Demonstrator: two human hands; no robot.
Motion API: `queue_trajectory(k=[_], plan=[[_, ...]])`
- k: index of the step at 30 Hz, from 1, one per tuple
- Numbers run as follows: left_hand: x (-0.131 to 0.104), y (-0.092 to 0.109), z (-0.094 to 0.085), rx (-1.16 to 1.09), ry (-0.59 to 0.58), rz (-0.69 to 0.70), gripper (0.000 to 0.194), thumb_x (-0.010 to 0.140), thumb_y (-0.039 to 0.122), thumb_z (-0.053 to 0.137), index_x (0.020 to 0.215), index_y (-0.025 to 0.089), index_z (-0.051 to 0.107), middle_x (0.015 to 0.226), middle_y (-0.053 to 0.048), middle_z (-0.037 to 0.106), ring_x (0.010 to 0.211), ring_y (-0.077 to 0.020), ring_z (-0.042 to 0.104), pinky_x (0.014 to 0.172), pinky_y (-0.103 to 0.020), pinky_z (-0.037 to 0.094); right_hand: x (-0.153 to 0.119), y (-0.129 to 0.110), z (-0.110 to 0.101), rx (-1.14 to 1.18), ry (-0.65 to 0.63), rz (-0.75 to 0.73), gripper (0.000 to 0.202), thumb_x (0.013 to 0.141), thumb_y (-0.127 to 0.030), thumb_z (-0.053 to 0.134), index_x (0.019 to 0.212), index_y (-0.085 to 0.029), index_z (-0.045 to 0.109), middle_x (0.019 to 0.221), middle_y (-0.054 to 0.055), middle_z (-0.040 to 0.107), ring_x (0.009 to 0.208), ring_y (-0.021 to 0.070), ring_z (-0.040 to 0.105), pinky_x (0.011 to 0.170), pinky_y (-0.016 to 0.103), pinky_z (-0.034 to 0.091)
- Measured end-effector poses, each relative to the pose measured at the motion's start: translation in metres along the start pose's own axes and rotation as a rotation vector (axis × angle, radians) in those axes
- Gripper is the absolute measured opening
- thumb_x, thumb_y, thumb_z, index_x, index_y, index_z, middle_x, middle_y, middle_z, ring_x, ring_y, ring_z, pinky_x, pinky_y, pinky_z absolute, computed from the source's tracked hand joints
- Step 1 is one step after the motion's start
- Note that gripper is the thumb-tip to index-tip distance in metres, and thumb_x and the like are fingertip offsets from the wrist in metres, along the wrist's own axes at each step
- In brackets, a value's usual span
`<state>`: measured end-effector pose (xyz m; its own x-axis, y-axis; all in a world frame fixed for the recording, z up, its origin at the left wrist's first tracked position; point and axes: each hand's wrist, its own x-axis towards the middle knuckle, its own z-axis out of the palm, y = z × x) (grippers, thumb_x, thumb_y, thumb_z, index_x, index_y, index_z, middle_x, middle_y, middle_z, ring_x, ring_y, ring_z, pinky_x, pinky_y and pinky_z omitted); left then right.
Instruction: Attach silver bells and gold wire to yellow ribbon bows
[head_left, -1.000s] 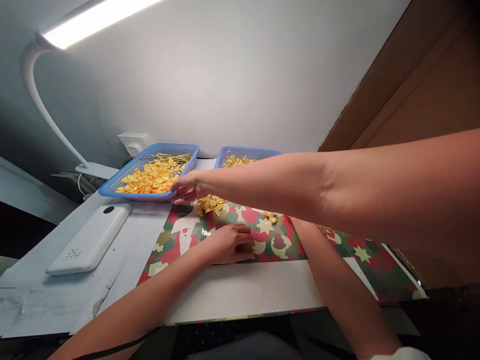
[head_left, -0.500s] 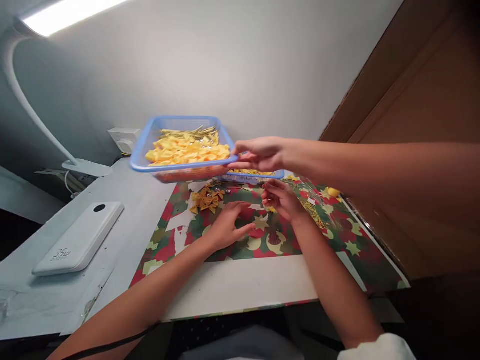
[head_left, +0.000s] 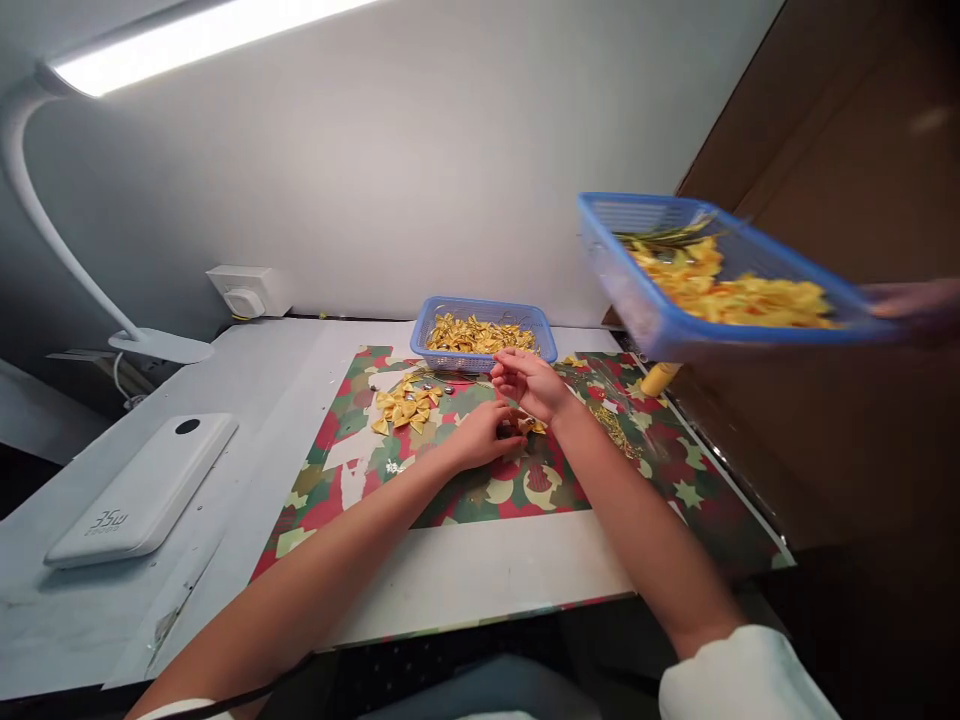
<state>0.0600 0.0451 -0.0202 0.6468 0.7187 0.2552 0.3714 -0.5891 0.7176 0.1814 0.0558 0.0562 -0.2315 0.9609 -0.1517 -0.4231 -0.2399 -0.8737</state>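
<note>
My left hand [head_left: 486, 436] rests low over the patterned sheet, thumb and fingers apart. Just past its fingertips lies a yellow ribbon bow [head_left: 535, 427]. Above it my right hand [head_left: 531, 386] has thumb and fingertips pinched together; whatever may be between them is too small to make out. Behind it stands a blue basket [head_left: 551, 352] of yellow bows. To the left of my hands is a loose pile of yellow bows [head_left: 409, 405], with thin stems and small shiny bits beside it.
Another person's hand [head_left: 915, 300], blurred, holds a second blue basket [head_left: 592, 225] of yellow pieces at the right. A yellow cylinder [head_left: 658, 379] and gold strands [head_left: 616, 430] lie right of my arm. A power bank [head_left: 142, 490] and desk lamp [head_left: 161, 345] stand left.
The other person's hand has carried its blue basket from left of centre to the far right, uncovering the basket behind. My left hand has moved slightly rightward towards the single bow.
</note>
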Motion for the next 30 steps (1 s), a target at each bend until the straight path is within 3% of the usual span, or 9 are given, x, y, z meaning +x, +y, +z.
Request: queue_trajectory(k=[5, 9, 14, 19, 24, 30], plan=[[0.001, 0.003, -0.003, -0.038, -0.035, -0.004, 0.014, 0.080, 0.026, 0.061, 0.077, 0.015, 0.068, 0.081, -0.006, 0.069, 0.075, -0.0191, 0.060, 0.069, -0.028, 0.044, 0.018, -0.007, 0.006, 0.018, 0.036, 0.009, 0.010, 0.083, -0.014, 0.065, 0.075, -0.015, 0.059, 0.055, -0.002, 0.066, 0.048, 0.0081, 0.064, 0.044, 0.012, 0.052], [-0.021, 0.011, -0.013, -0.080, -0.031, -0.060, 0.022, 0.083, 0.032, 0.057, 0.071, 0.016, 0.065, 0.072, -0.003, 0.065, 0.065, -0.0152, 0.056, 0.059, -0.025, 0.042, 0.031, -0.012, 0.001, 0.097, 0.115, -0.008, 0.014, 0.086, -0.011, 0.061, 0.073, -0.014, 0.058, 0.054, -0.002, 0.066, 0.047, 0.0072, 0.063, 0.044, 0.011, 0.052], [-0.057, 0.022, -0.022, -0.397, -0.065, -0.418, 0.031, 0.080, 0.044, 0.061, 0.071, 0.014, 0.064, 0.062, -0.001, 0.061, 0.053, -0.0112, 0.053, 0.048, -0.022, 0.038, 0.039, -0.010, -0.016, 0.140, 0.203, -0.028, 0.023, 0.092, -0.008, 0.051, 0.071, -0.014, 0.057, 0.051, -0.002, 0.066, 0.044, 0.0061, 0.062, 0.044, 0.010, 0.052], [-0.077, 0.030, -0.026, -0.538, 0.043, -0.618, 0.031, 0.076, 0.045, 0.065, 0.073, 0.014, 0.065, 0.070, -0.004, 0.068, 0.051, -0.0095, 0.054, 0.046, -0.021, 0.038, 0.035, -0.004, -0.032, 0.161, 0.255, -0.043, 0.026, 0.093, -0.007, 0.046, 0.071, -0.015, 0.057, 0.051, -0.002, 0.066, 0.043, 0.0060, 0.061, 0.042, 0.011, 0.052], [-0.077, 0.028, -0.031, -0.564, 0.112, -0.736, 0.027, 0.074, 0.040, 0.066, 0.075, 0.015, 0.057, 0.069, -0.003, 0.069, 0.046, -0.0075, 0.052, 0.044, -0.019, 0.036, 0.027, -0.005, -0.044, 0.157, 0.263, -0.074, 0.023, 0.092, -0.009, 0.050, 0.072, -0.016, 0.057, 0.052, -0.004, 0.065, 0.042, 0.0051, 0.060, 0.042, 0.010, 0.051], [-0.069, 0.015, -0.038, -0.360, -0.020, -0.705, 0.021, 0.082, 0.036, 0.055, 0.089, 0.017, 0.054, 0.060, 0.000, 0.064, 0.039, -0.0102, 0.048, 0.041, -0.022, 0.036, 0.030, -0.005, -0.041, 0.100, 0.245, -0.091, 0.017, 0.090, -0.011, 0.055, 0.074, -0.016, 0.057, 0.052, -0.004, 0.064, 0.042, 0.0061, 0.060, 0.042, 0.011, 0.050]])
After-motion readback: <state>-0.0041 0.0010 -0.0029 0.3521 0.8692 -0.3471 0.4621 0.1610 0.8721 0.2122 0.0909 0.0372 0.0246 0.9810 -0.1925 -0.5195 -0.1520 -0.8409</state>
